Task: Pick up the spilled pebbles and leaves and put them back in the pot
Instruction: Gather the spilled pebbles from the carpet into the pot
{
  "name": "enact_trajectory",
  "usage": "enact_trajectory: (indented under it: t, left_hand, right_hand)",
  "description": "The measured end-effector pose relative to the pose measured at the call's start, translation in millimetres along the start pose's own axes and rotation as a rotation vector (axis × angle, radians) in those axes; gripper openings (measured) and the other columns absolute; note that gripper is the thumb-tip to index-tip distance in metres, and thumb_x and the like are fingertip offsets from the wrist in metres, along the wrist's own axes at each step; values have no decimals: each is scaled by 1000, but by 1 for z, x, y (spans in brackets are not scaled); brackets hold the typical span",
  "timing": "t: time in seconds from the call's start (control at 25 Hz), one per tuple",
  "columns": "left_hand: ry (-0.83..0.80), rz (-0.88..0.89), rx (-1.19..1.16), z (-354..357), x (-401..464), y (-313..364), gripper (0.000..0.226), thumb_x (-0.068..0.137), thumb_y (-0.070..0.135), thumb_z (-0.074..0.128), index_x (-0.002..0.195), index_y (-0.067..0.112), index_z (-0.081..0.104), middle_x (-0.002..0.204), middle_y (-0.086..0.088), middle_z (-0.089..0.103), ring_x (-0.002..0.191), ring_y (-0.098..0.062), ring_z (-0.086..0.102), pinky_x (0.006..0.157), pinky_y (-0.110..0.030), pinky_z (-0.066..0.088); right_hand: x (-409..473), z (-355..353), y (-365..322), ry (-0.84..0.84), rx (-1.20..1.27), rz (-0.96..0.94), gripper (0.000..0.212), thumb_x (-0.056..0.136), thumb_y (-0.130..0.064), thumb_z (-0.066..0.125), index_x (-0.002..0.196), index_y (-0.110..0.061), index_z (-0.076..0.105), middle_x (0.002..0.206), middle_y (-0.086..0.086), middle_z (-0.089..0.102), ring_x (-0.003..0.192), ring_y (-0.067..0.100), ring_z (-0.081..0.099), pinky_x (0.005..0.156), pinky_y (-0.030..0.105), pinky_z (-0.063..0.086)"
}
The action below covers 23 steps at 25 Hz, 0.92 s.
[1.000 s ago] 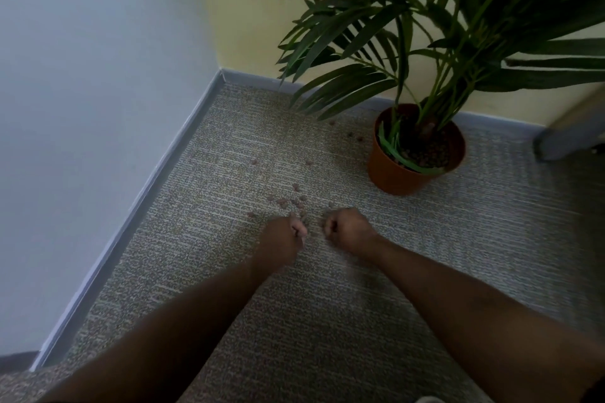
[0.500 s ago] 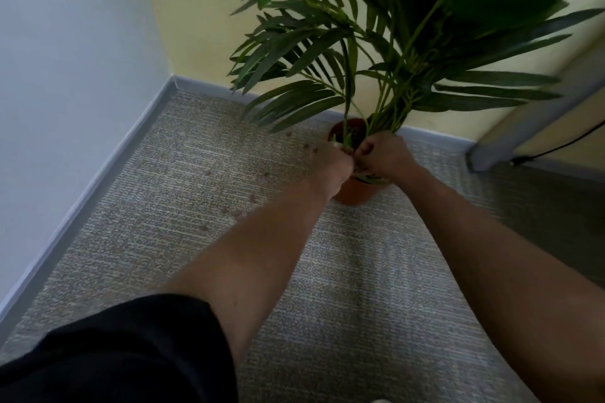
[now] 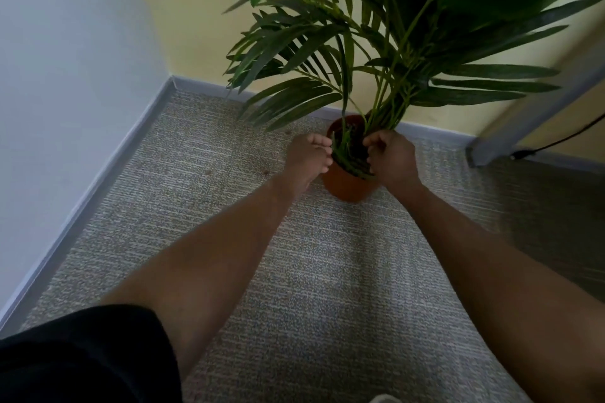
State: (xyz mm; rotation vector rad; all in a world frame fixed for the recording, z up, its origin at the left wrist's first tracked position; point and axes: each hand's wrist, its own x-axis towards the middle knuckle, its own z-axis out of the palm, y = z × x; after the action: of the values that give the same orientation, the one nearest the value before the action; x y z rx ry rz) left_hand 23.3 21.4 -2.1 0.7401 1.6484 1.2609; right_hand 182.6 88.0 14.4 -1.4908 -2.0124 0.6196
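The round terracotta-coloured plastic pot (image 3: 347,185) stands on the grey woven carpet (image 3: 327,271) in the room corner, holding a tall green palm-like plant (image 3: 376,42). A few small brown pebbles (image 3: 207,171) remain scattered on the carpet to the left of the pot, well apart from it; no loose leaves can be identified on the floor.

The left hand (image 3: 309,159) sits at the left rim of the pot with its fingers curled inward. The right hand (image 3: 389,157) sits over the right rim, fingers also curled. Whether either hand contains pebbles cannot be determined; the fingers hide the palms.

Risks, as judged from this position:
- Both hands flank the stems. A knock against them could tip the pot and spill more fill.
- A release made over the rim edge, not the pot's centre, could drop pebbles back onto the carpet.
- The remaining pebbles blend into the carpet pattern and could be overlooked.

Compared with half a second ago, the hands have separated: they were touching above the pot and now sit on opposite sides of it.
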Motion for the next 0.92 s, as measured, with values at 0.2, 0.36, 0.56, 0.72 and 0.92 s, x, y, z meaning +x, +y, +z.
enact_trajectory:
  t: [0.2,0.36,0.56,0.72,0.92]
  left_hand:
    - [13,78,393,-68,-14,-35,18,87,4,53,88,14,68,83,-1,69,68,-15,63,62,-22,48]
    - [-19,183,869,-132,-28,-83,17,81,3,58,94,5,70,98,-10,72,94,-26,66,81,-23,45]
    - [-198,60,1252,-170,-50,-133,48,81,15,62,126,4,49,120,-19,55,112,-36,57,93,-40,49]
    - [-243,98,1173,-158,-57,-149,72,76,20,67,141,13,35,133,-16,41,109,-39,60,90,-42,52]
    - [-186,138,1168,-127,-51,-152,58,85,31,61,136,14,40,129,-16,44,98,-38,64,83,-43,52]
  right_hand:
    - [-31,43,-17,-139,-5,-242,17,87,-1,56,91,-10,70,95,3,68,87,7,56,76,16,39]
    - [-49,89,-23,-419,-53,-185,18,83,3,56,92,-6,70,97,10,70,86,18,62,74,23,46]
    - [-79,143,-24,-728,-213,-167,38,75,-5,72,113,-8,64,114,17,60,104,31,58,87,29,48]
    - [-97,168,-26,-815,-197,-247,74,71,-19,80,138,-16,50,131,15,50,120,32,49,99,30,40]
    - [-112,183,-20,-741,-293,-279,86,71,-35,79,146,-29,38,140,9,36,121,33,41,99,42,44]
